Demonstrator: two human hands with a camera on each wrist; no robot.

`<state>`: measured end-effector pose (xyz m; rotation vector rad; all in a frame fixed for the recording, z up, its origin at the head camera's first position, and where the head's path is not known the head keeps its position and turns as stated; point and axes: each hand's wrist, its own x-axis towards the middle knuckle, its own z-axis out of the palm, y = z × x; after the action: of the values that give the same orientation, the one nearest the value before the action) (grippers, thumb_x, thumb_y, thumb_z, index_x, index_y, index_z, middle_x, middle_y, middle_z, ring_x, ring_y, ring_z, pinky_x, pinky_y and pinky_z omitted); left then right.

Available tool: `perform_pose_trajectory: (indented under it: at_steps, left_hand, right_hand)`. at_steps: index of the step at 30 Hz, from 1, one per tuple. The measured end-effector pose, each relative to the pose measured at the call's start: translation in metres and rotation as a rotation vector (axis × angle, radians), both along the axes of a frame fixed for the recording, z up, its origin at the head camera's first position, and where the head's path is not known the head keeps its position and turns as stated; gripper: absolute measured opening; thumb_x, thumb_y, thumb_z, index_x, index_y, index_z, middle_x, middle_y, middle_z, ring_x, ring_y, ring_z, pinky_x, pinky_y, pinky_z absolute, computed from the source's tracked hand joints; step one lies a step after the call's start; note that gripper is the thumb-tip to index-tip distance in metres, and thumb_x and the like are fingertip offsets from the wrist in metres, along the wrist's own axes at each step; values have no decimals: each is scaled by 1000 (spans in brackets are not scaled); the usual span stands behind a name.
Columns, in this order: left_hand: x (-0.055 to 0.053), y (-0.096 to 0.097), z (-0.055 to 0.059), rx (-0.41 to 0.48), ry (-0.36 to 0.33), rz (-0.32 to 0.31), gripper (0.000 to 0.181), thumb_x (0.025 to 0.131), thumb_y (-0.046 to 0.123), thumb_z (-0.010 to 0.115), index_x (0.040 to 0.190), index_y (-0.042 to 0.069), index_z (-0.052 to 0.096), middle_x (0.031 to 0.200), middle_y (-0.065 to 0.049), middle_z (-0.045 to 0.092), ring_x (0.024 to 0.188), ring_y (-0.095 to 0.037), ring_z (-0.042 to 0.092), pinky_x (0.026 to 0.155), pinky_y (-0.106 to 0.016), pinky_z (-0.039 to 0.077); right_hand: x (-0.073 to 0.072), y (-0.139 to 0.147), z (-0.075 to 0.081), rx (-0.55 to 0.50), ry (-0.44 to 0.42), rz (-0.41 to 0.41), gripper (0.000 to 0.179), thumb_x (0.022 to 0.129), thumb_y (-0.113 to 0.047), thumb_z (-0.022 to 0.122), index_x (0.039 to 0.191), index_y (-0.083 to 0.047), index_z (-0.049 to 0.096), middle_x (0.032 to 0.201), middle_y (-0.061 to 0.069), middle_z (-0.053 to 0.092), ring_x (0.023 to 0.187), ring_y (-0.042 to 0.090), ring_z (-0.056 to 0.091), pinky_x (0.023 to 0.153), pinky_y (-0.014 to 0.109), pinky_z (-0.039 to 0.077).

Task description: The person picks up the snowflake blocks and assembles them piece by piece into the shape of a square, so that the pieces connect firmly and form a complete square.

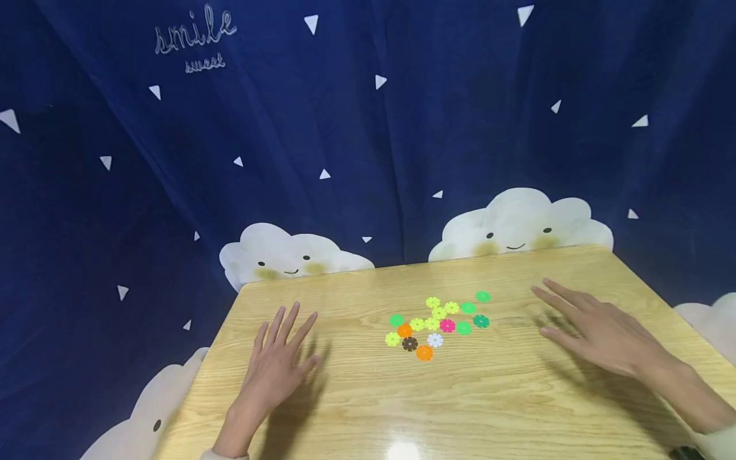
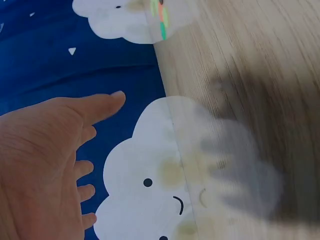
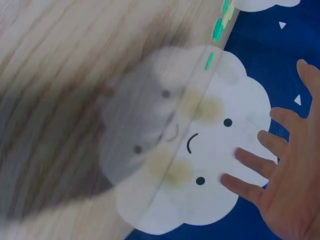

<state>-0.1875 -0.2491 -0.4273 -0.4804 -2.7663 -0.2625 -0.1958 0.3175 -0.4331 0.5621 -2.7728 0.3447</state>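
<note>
My left hand (image 1: 280, 364) hovers palm down over the left part of the table, fingers spread, holding nothing. On the other side, my right hand (image 1: 609, 332) is raised above the wood with its fingers extended and nothing in them. Between the two lies a loose group of small notched plastic discs, flat on the table: yellow (image 1: 439, 313), orange (image 1: 424, 353), pink (image 1: 447, 326), white (image 1: 435, 340), dark brown (image 1: 410, 344) and green (image 1: 481, 321) ones. Neither hand touches them. In the left wrist view the thumb (image 2: 107, 106) sticks out; the right wrist view shows spread fingers (image 3: 255, 162).
The light wooden table (image 1: 356, 409) reaches back to a dark blue curtain (image 1: 345, 115) with white triangles and smiling clouds (image 1: 520, 223). A small dark object (image 1: 685, 453) shows at the bottom right, below the right sleeve (image 1: 719, 441).
</note>
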Motion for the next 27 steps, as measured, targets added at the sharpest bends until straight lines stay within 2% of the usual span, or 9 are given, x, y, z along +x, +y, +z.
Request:
perform_pose_trajectory:
  at_steps: [1, 4, 8, 11, 15, 19, 22, 24, 27]
  left_hand:
    - [-2, 1, 0, 9, 6, -5, 77, 92, 34, 80, 159, 22, 45, 171, -13, 25, 157, -40, 19, 125, -61, 14]
    - [-8, 9, -1, 16, 4, -13, 77, 92, 31, 81, 158, 18, 45, 167, -17, 31, 154, -43, 27, 121, -63, 26]
    - [-16, 24, -4, 14, -36, -28, 75, 94, 31, 79, 159, 15, 43, 159, -21, 43, 147, -43, 39, 113, -63, 39]
    - [-20, 37, -5, 0, -60, -32, 71, 95, 31, 78, 157, 13, 46, 151, -21, 51, 139, -41, 49, 108, -60, 45]
    - [-24, 55, -3, -29, -77, -55, 63, 96, 31, 76, 150, 9, 54, 139, -19, 61, 128, -37, 57, 102, -55, 52]
    - [-27, 77, 0, -61, -91, -113, 56, 96, 32, 76, 144, 8, 60, 128, -15, 68, 119, -32, 63, 97, -49, 56]
    - [-28, 96, 0, -99, -115, -157, 53, 96, 33, 76, 141, 8, 63, 124, -12, 70, 116, -30, 65, 96, -47, 57]
    - [-28, 109, -2, -126, -134, -182, 52, 97, 34, 76, 140, 9, 64, 123, -11, 70, 115, -29, 65, 96, -44, 58]
    - [-29, 126, -7, -156, -151, -209, 49, 96, 35, 76, 137, 11, 66, 119, -8, 72, 110, -26, 67, 92, -40, 59]
  right_hand:
    - [-1, -2, 0, -18, -30, -9, 74, 100, -54, 63, 164, -33, 32, 169, 3, 31, 139, 45, 49, 93, 67, 47]
    - [-7, -10, -1, -62, -118, -16, 72, 103, -55, 57, 164, -28, 31, 168, 11, 32, 137, 49, 49, 83, 68, 51]
    - [-16, -24, -1, -112, -183, 3, 74, 102, -60, 56, 163, -22, 35, 162, 19, 39, 122, 42, 63, 73, 64, 55]
    - [-22, -35, -1, -146, -216, 30, 78, 99, -62, 60, 160, -18, 39, 156, 20, 45, 105, 30, 71, 64, 52, 56]
    - [-31, -49, -1, -188, -247, 62, 79, 96, -61, 66, 157, -15, 44, 146, 19, 54, 91, 17, 65, 56, 35, 48]
    - [-43, -63, -3, -246, -271, 101, 75, 95, -50, 73, 154, -10, 48, 136, 17, 57, 84, 12, 58, 57, 29, 46]
    - [-53, -72, -7, -280, -300, 145, 71, 95, -35, 78, 151, -4, 49, 133, 22, 56, 83, 12, 58, 63, 28, 48]
    - [-59, -78, -11, -304, -335, 170, 70, 94, -27, 79, 150, 1, 48, 131, 26, 55, 85, 15, 60, 67, 30, 51]
    - [-65, -86, -16, -330, -382, 188, 68, 93, -18, 79, 148, 5, 47, 130, 32, 53, 93, 25, 64, 76, 38, 56]
